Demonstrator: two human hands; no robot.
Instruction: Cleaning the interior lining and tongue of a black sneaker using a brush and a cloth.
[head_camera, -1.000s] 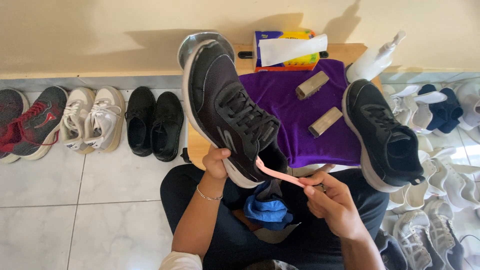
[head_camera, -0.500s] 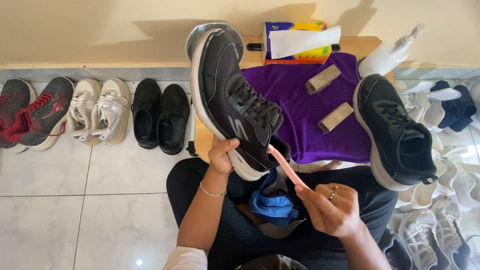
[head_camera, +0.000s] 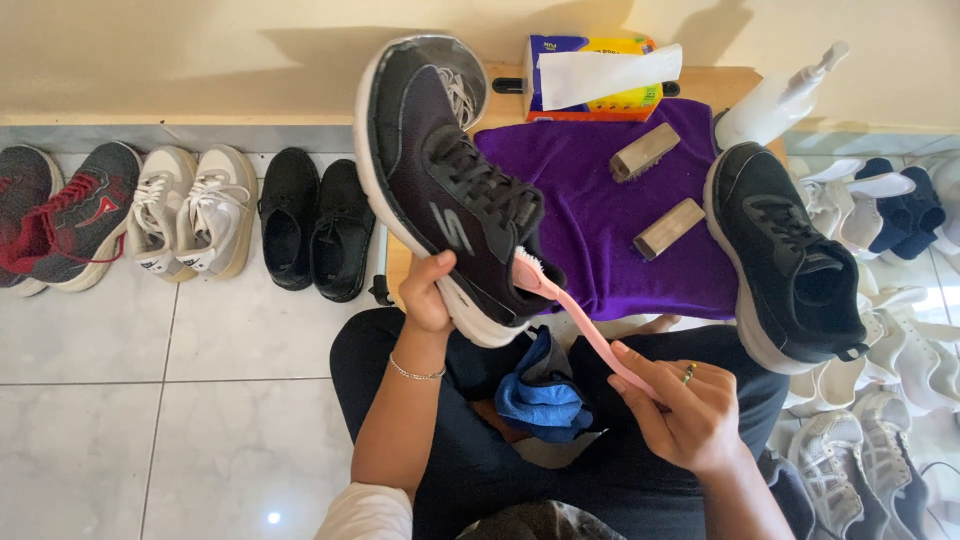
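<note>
My left hand grips the heel of a black sneaker with a white sole, held up toe-away over my lap. My right hand holds a pink toothbrush by its handle. Its white bristles touch the sneaker's collar near the heel. The matching black sneaker lies on the right edge of a purple cloth spread on a low wooden table. A blue cloth rests on my lap.
Two wooden brushes lie on the purple cloth. Behind stand a tissue box, a white spray bottle and a bowl. Pairs of shoes line the wall at left; white shoes crowd the right.
The toothbrush head has moved up to the sneaker's collar by the heel. The sneaker stays in my left hand, tilted a little differently.
</note>
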